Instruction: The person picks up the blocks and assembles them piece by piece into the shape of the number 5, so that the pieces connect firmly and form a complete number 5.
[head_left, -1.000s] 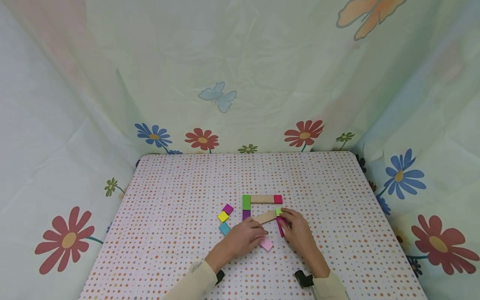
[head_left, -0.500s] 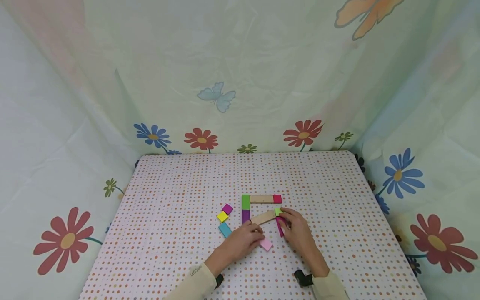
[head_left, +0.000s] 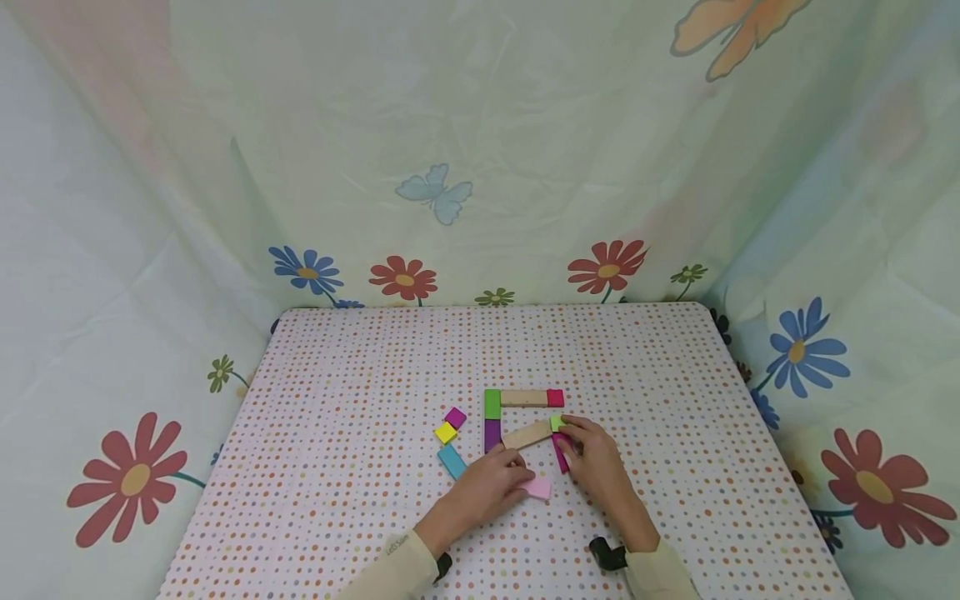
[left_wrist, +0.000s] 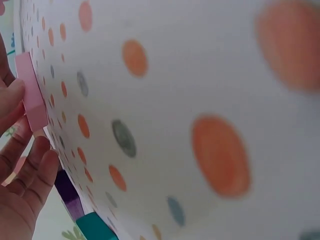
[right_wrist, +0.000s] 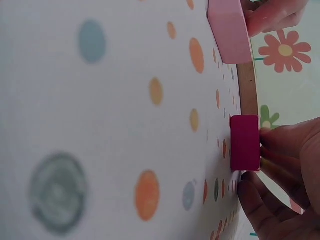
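Observation:
My left hand [head_left: 483,483] pinches a pink block [head_left: 538,487] low over the table; in the left wrist view the thumb lies against the pink block [left_wrist: 32,95]. Its fingertips overlap the near end of a plain wooden block [head_left: 527,434], which slants up to the right. At that block's far end sits a light green block [head_left: 556,423], with a magenta block [head_left: 560,454] running down from it. My right hand [head_left: 596,467] holds the magenta block at its sides, fingertips also at the light green one. In the right wrist view the magenta block's end face [right_wrist: 245,142] shows.
A green block [head_left: 492,403] and a purple block [head_left: 492,433] form a column, with another wooden block [head_left: 523,398] and a red block [head_left: 555,397] reaching right from its top. Left of them lie magenta [head_left: 455,417], yellow [head_left: 446,433] and blue [head_left: 452,462] blocks on the dotted table [head_left: 337,467].
The left hand has turned the pink block from a slant to nearly level, shifting it slightly right. The right hand stays in place and the other blocks have not visibly moved.

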